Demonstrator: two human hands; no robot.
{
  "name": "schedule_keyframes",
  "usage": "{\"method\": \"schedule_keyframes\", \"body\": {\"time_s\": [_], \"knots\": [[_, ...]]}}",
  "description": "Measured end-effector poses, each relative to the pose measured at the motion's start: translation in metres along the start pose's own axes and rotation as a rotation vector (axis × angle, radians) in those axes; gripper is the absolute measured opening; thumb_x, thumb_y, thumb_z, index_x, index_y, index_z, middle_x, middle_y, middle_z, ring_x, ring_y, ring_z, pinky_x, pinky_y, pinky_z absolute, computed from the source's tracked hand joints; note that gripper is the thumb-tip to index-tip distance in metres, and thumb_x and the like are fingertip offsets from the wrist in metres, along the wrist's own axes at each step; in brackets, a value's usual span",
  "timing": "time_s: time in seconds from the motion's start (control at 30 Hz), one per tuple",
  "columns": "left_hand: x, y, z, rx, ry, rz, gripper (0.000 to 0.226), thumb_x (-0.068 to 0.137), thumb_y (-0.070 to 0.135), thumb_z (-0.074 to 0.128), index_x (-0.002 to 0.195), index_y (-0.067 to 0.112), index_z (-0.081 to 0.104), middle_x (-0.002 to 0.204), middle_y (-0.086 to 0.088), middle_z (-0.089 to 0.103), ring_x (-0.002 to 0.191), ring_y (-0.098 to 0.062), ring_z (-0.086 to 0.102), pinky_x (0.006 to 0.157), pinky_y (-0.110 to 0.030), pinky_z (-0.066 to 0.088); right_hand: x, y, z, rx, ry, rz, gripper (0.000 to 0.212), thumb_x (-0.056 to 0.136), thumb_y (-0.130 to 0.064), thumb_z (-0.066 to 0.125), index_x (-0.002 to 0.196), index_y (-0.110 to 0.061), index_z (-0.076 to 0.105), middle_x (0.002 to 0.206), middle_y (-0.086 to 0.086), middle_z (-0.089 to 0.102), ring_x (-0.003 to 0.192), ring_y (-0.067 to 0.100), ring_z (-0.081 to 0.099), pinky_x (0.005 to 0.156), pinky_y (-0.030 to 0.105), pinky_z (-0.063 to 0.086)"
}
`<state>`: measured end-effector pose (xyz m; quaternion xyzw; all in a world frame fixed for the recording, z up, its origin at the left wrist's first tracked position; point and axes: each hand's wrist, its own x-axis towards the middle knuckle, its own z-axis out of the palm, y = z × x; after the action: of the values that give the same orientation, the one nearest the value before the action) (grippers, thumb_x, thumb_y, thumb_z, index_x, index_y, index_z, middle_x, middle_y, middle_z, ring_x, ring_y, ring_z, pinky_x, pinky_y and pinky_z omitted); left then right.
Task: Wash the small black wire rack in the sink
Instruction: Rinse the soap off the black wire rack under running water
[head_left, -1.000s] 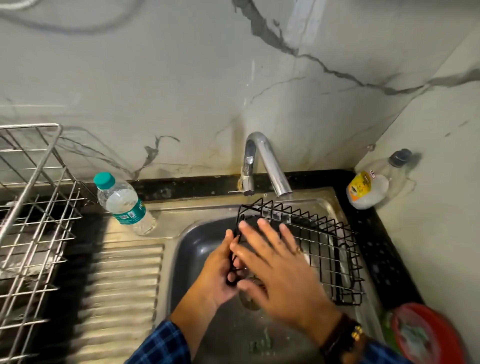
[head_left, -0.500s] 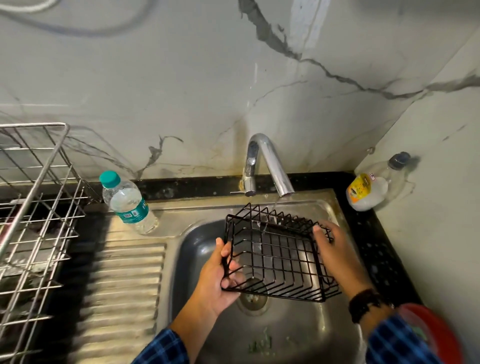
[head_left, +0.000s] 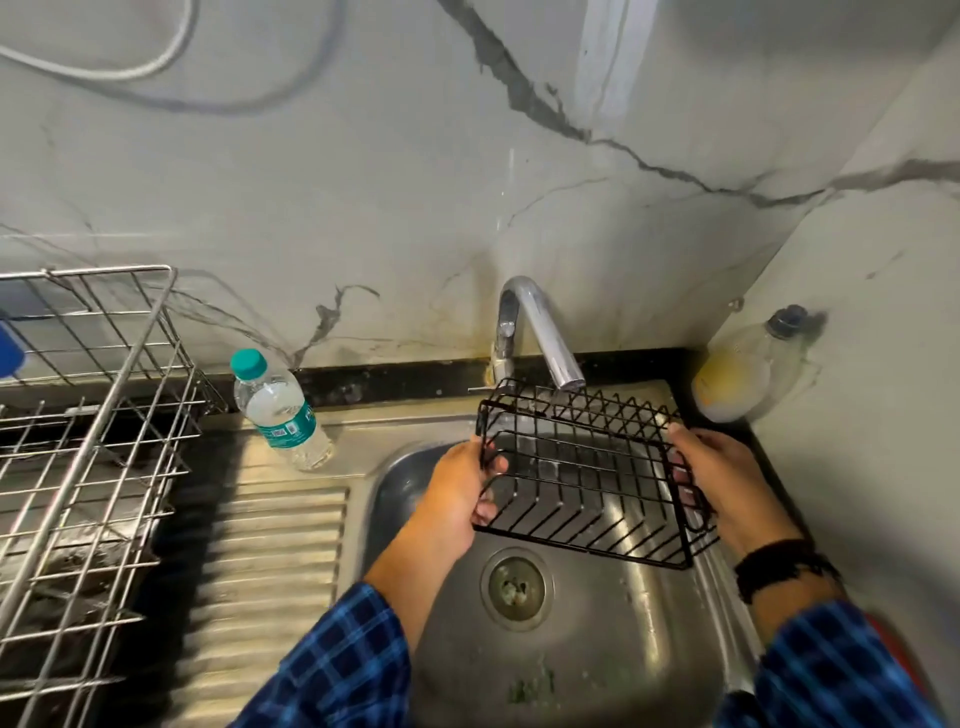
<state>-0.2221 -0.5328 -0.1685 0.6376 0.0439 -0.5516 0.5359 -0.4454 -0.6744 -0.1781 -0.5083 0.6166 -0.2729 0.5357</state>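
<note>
Over sink (head_left: 597, 649), both hands' grip closed on rack (head_left: 587, 473)

Both arms wear blue-and-dark checked sleeves (head_left: 337, 660), pushed back from bare wrists. At four o'clock, the right wrist carries a black braided band (head_left: 779, 564).

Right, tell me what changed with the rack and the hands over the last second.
The right hand, which lay flat across the black wire rack, moved to its right end and took hold. Both hands lifted the rack off the sink rim and tipped it under the tap. The left hand kept its grip on the left end. The water bottle and the steel dish rack stayed put.
</note>
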Motion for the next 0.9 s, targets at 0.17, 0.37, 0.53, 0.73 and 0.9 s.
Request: {"method": "schedule_keyframes", "body": {"time_s": [0.17, 0.37, 0.53, 0.73, 0.9], "knots": [[0.003, 0.005, 0.016, 0.02, 0.015, -0.043, 0.031, 0.107, 0.026, 0.037, 0.086, 0.022, 0.059, 0.049, 0.011, 0.06, 0.04, -0.007, 0.022, 0.033, -0.01, 0.015, -0.005, 0.016, -0.014, -0.028, 0.0, 0.012, 0.026, 0.093, -0.039, 0.066, 0.082, -0.015, 0.064, 0.069, 0.001, 0.054, 0.059, 0.018, 0.049, 0.053, 0.026, 0.038], [0.017, 0.014, 0.028, 0.0, 0.021, -0.042, 0.036, 0.105, 0.018, 0.035, 0.081, 0.021, 0.062, 0.041, 0.01, 0.053, 0.031, -0.003, 0.021, 0.034, -0.013, 0.015, -0.012, 0.014, -0.023, 0.125, 0.039, -0.035, 0.018, 0.098, -0.029, 0.062, 0.086, -0.015, 0.065, 0.078, 0.004, 0.061, 0.065, 0.012, 0.059, 0.056, 0.026, 0.045], [0.023, 0.009, 0.032, -0.024, -0.007, -0.083, 0.036, 0.102, 0.016, 0.033, 0.077, 0.022, 0.058, 0.047, 0.008, 0.054, 0.036, -0.004, 0.021, 0.033, -0.015, 0.016, -0.005, 0.006, -0.026, 0.201, 0.084, -0.027, 0.016, 0.099, -0.026, 0.061, 0.086, -0.018, 0.065, 0.072, -0.002, 0.063, 0.06, 0.006, 0.059, 0.05, 0.019, 0.046], [0.031, 0.003, 0.029, -0.102, -0.009, -0.141, 0.029, 0.102, 0.019, 0.039, 0.082, 0.019, 0.061, 0.063, 0.005, 0.055, 0.035, -0.005, 0.021, 0.034, -0.013, 0.017, 0.012, 0.004, -0.03, 0.203, 0.106, -0.037, 0.017, 0.095, -0.031, 0.063, 0.094, -0.016, 0.072, 0.077, -0.003, 0.072, 0.079, 0.019, 0.067, 0.085, 0.041, 0.051], [0.037, -0.004, 0.015, -0.186, 0.012, -0.172, 0.036, 0.099, 0.01, 0.033, 0.08, 0.015, 0.063, 0.062, 0.002, 0.055, 0.031, -0.005, 0.022, 0.032, -0.014, 0.018, 0.015, -0.004, -0.016, 0.196, 0.074, -0.079, 0.014, 0.095, -0.028, 0.063, 0.088, -0.019, 0.072, 0.088, 0.006, 0.068, 0.089, 0.025, 0.063, 0.075, 0.033, 0.049]]}}
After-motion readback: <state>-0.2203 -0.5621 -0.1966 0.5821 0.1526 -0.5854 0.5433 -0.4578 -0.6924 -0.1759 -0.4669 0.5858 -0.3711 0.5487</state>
